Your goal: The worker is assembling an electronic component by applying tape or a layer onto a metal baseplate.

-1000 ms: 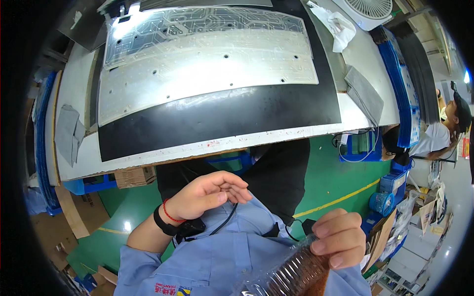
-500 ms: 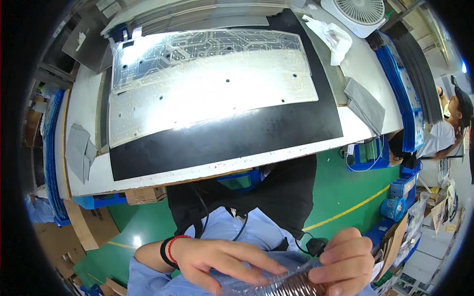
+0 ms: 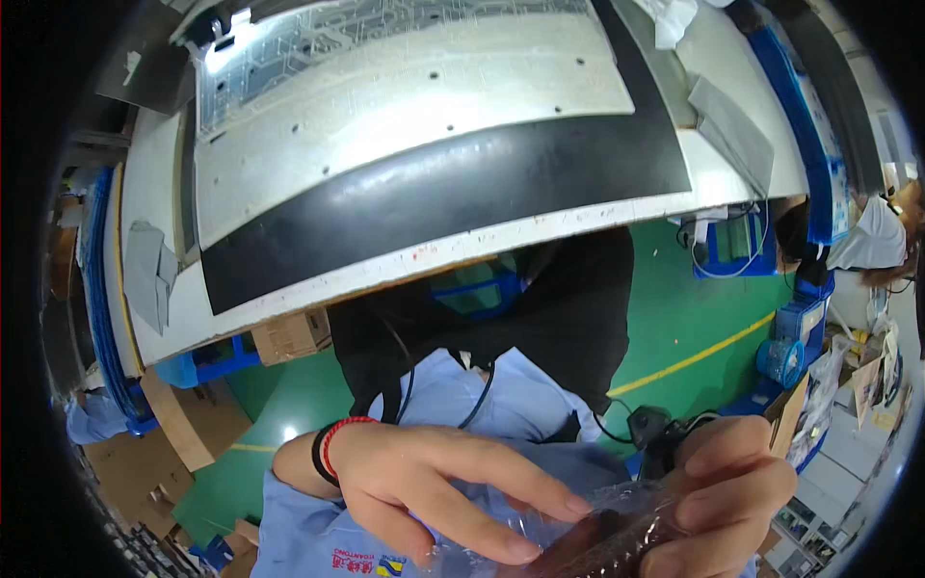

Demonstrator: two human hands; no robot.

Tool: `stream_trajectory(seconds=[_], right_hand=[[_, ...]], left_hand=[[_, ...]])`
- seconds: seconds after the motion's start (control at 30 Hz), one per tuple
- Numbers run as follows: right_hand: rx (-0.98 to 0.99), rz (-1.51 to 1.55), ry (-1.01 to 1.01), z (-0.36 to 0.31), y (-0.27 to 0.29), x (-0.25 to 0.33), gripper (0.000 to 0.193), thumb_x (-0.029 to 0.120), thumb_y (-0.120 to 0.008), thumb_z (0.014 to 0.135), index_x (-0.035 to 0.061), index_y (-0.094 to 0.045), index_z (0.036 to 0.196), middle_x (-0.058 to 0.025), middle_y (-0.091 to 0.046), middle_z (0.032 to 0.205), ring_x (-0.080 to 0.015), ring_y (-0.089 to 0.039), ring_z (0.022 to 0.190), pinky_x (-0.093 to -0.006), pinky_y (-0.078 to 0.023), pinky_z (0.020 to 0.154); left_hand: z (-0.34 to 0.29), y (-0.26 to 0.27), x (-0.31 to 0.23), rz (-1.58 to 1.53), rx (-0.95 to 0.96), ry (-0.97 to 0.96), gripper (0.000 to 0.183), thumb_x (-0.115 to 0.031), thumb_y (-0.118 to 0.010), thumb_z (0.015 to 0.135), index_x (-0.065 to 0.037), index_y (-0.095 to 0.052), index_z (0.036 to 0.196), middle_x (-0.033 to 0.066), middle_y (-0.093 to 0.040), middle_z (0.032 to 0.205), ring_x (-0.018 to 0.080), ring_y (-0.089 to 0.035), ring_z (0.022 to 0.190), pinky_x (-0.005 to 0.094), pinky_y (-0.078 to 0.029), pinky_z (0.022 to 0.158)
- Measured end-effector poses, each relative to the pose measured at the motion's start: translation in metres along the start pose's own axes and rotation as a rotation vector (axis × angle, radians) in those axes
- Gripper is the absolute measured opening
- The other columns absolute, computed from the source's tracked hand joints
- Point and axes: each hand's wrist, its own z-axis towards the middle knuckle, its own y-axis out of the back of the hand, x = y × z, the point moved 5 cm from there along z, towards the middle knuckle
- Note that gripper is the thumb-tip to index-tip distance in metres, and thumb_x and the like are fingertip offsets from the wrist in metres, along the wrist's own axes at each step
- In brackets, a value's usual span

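Low in view, close to my body, is a glossy clear ribbed plastic piece point(image 3: 621, 511); its lower part is cut off by the picture edge, so I cannot tell its full shape. My left hand point(image 3: 424, 477), with a red and black band at the wrist, holds it loosely, thumb and long fingers spread over its left side. Curled fingers of my right hand point(image 3: 727, 501) grip its right end. Beyond, on the table, clear sheets point(image 3: 385, 120) with printed circuit lines and small dark holes lie on a black mat point(image 3: 462, 188).
The white table point(image 3: 501, 233) has a grey cloth point(image 3: 149, 275) at its left and another grey cloth point(image 3: 732, 130) at its right. Blue-edged stacks point(image 3: 814, 125) stand beyond the right side. A black device point(image 3: 655, 429) with a cable is beside my right hand. Another person point(image 3: 872, 236) is at far right.
The table and sheets have shifted up in the picture as the view tilted down. My right hand shows farther right and the plastic piece has turned slightly; both hands stay on it.
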Motion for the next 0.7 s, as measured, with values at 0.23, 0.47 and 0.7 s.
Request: stream_trajectory(seconds=[0.23,0.47,0.7], right_hand=[[-0.052,-0.018,0.019,-0.012,-0.009,-0.015,0.031,0.026,-0.053,0.093,0.0167,-0.053,0.123,-0.0039,-0.067,0.096,-0.0202,-0.051,0.084,-0.0362,-0.042,0.063],[-0.046,-0.032,-0.194,-0.031,-0.005,-0.04,0.038,0.014,-0.075,0.071,0.0033,-0.063,0.105,-0.0128,-0.069,0.105,-0.0259,-0.062,0.088,-0.0342,-0.05,0.072],[0.022,-0.055,-0.772,-0.096,-0.024,-0.129,0.067,0.014,-0.081,0.059,0.0001,-0.057,0.12,-0.0127,-0.065,0.112,-0.0265,-0.061,0.098,-0.0336,-0.05,0.081]], left_hand=[[-0.004,0.011,0.006,0.019,-0.086,0.123,0.044,-0.033,-0.053,0.096,0.002,-0.06,0.121,0.0388,-0.046,0.128,0.0521,-0.051,0.116,0.0542,-0.045,0.092],[-0.04,0.028,0.002,0.288,-0.44,0.427,0.068,-0.048,-0.048,0.096,0.004,-0.038,0.139,0.0239,-0.04,0.14,0.0301,-0.053,0.118,0.0385,-0.043,0.096],[-0.074,0.05,-0.02,0.364,-0.927,0.417,0.051,-0.04,-0.048,0.098,0.003,-0.045,0.126,0.0198,-0.054,0.126,0.0236,-0.058,0.107,0.0353,-0.045,0.092]])
